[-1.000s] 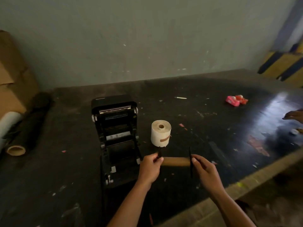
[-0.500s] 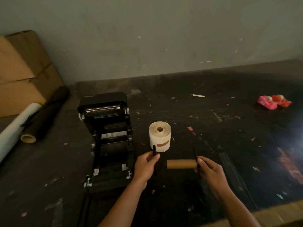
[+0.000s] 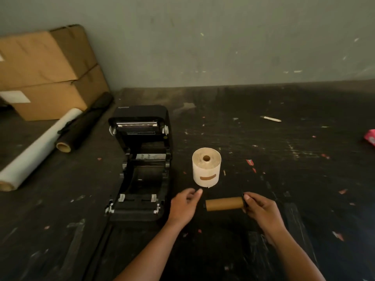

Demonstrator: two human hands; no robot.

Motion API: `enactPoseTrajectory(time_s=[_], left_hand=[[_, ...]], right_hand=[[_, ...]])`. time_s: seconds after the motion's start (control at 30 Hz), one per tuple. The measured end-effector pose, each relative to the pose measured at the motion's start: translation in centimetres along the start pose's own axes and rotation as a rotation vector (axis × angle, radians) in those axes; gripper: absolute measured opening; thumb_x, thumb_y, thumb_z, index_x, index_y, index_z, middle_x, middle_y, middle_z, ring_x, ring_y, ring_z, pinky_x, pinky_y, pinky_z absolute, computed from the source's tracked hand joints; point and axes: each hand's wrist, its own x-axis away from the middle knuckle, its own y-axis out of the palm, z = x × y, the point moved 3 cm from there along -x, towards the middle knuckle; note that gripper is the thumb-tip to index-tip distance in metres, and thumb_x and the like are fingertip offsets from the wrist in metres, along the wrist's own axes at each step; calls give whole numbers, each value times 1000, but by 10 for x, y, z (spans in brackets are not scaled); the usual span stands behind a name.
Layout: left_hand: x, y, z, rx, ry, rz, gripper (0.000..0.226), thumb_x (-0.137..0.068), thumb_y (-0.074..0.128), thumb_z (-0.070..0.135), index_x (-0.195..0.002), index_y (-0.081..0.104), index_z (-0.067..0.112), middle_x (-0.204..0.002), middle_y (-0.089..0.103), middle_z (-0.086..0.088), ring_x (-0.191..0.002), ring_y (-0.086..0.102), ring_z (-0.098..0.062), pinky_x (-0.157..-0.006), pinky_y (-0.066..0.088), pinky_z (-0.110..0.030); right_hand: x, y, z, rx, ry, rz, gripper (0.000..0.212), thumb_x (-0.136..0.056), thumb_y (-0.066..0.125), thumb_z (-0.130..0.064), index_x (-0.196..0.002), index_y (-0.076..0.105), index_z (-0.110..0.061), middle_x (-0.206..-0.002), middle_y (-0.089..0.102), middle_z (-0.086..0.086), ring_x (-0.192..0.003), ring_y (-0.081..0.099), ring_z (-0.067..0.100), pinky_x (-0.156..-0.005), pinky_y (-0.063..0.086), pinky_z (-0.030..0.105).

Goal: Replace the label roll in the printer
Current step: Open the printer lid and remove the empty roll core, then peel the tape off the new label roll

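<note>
The black label printer [image 3: 140,159] stands with its lid open and its roll bay empty. A full white label roll [image 3: 206,168] stands on end just right of it. In front of that roll, a bare brown cardboard core [image 3: 224,203] lies level on a black spindle. My right hand [image 3: 261,211] grips the spindle's black end plate at the core's right end. My left hand [image 3: 183,205] is a little left of the core, thumb pinched against curled fingers on the spindle's other black end plate, which is mostly hidden in the hand. No plate shows on the core's left end.
The dark, scuffed table [image 3: 284,159] is strewn with paper scraps. Cardboard boxes [image 3: 44,78] stand at the back left, with a white film roll [image 3: 38,149] and a black roll [image 3: 85,126] lying before them. A pink object [image 3: 370,137] sits at the right edge.
My left hand has come away leftward from the core's left end with the end plate. My right hand still holds the right end. The camera has turned left and tilted down.
</note>
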Motion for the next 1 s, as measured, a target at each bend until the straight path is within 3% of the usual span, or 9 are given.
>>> enactPoseTrajectory(time_s=[0.13, 0.27, 0.37, 0.5, 0.63, 0.73, 0.8, 0.87, 1.0], left_hand=[[7, 3, 21, 71, 80, -380, 38, -83, 69, 45, -117, 60, 31, -105, 65, 9, -91, 65, -4, -75, 54, -21], [9, 0, 22, 65, 96, -415, 30, -83, 72, 33, -112, 66, 26, -98, 69, 4, -79, 65, -3, -73, 52, -20], [9, -11, 13, 59, 72, -391, 35, -81, 73, 35, -114, 65, 28, -100, 69, 5, -84, 65, -4, -75, 51, -21], [8, -26, -3, 12, 48, -320, 31, -80, 74, 37, -110, 65, 33, -107, 64, 6, -97, 61, -10, -79, 48, -24], [8, -21, -6, -61, 95, -168, 27, -81, 73, 35, -107, 65, 32, -100, 62, 12, -91, 57, -1, -71, 41, -17], [12, -9, -7, -113, 105, -43, 33, -83, 73, 31, -115, 65, 23, -99, 60, 14, -90, 56, 0, -75, 41, -15], [15, 0, -11, -208, 104, -20, 39, -84, 72, 30, -120, 63, 21, -110, 58, 6, -98, 55, -6, -87, 43, -20], [17, 7, -16, -317, 117, -30, 39, -85, 71, 31, -121, 62, 21, -117, 57, 3, -99, 53, -7, -89, 43, -22], [20, 14, -26, -498, 149, -50, 41, -86, 69, 34, -124, 60, 22, -122, 54, 3, -106, 54, -9, -94, 45, -25]], right_hand=[[-2, 8, -16, 11, -34, -79, 16, -89, 59, -17, -95, 67, -29, -97, 66, 4, -91, 65, 21, -76, 54, 33], [-3, 7, -22, 23, -42, -131, 16, -88, 59, -15, -97, 69, -24, -98, 67, 6, -92, 65, 23, -80, 55, 37], [-2, -5, -19, -17, -7, -99, 17, -88, 58, -11, -101, 69, -13, -95, 68, 12, -91, 66, 27, -79, 54, 37], [0, -29, -13, -146, 93, 9, 15, -88, 56, -6, -96, 67, -12, -99, 68, 17, -93, 66, 31, -75, 53, 37], [1, -48, -4, -144, 151, 83, 14, -89, 56, -8, -99, 65, -13, -102, 67, 16, -93, 66, 29, -80, 54, 42], [1, -50, 3, 10, 177, 92, 19, -89, 58, -10, -106, 65, -10, -103, 66, 14, -92, 66, 28, -89, 52, 48], [6, -44, 9, 115, 206, 77, 15, -89, 60, -16, -102, 68, -17, -99, 67, 10, -89, 66, 26, -81, 54, 49], [12, -36, 14, 237, 235, 55, 8, -89, 61, -25, -91, 68, -27, -94, 67, 3, -88, 65, 22, -72, 55, 44], [13, -28, 18, 512, 118, 11, 16, -92, 55, -29, -101, 67, -23, -98, 67, -1, -90, 61, 15, -86, 49, 36]])
